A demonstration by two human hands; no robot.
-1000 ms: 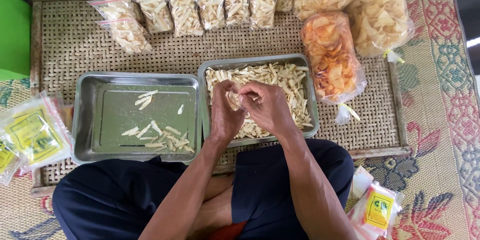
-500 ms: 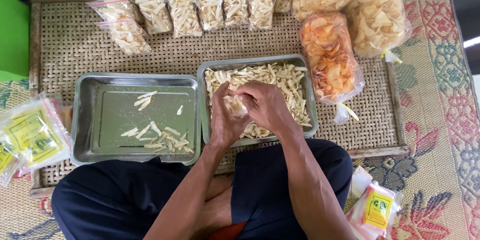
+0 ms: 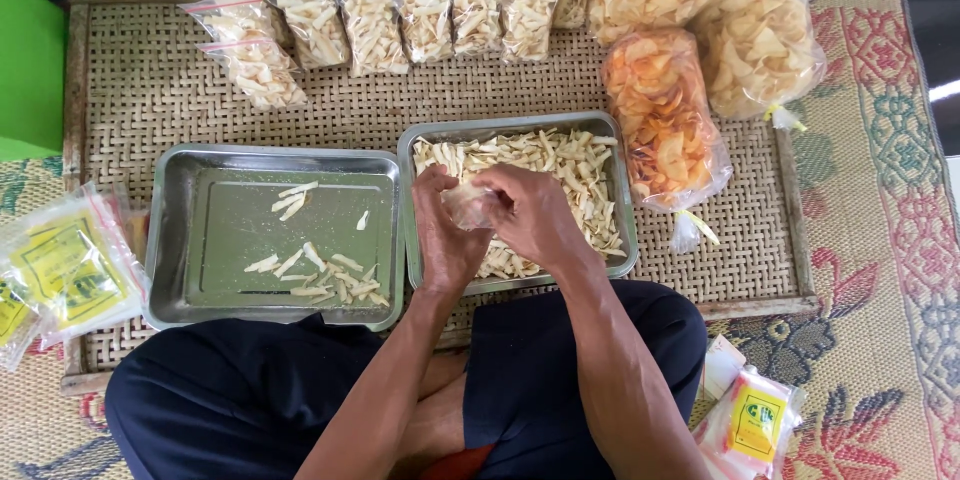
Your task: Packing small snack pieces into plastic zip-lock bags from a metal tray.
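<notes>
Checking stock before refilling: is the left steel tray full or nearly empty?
Nearly empty. The left steel tray holds only a few scattered pale snack sticks; most of its flat bottom shows bare.

A woven rattan desk [image 3: 150,90] carries a row of small sealed bags of pale sticks [image 3: 400,10] along its far edge. At far right lie a large bag of orange chips [image 3: 660,120] and bigger bags of pale chips [image 3: 720,0]. A nearly bare metal tray [image 3: 200,240] sits left. Yellow-labelled wrappers [image 3: 65,270] lie at far left.

Two trays [image 3: 170,240] of dull brushed metal, glossy clear plastic packets [image 3: 370,15], on a rough woven cane surface [image 3: 150,90]
</notes>
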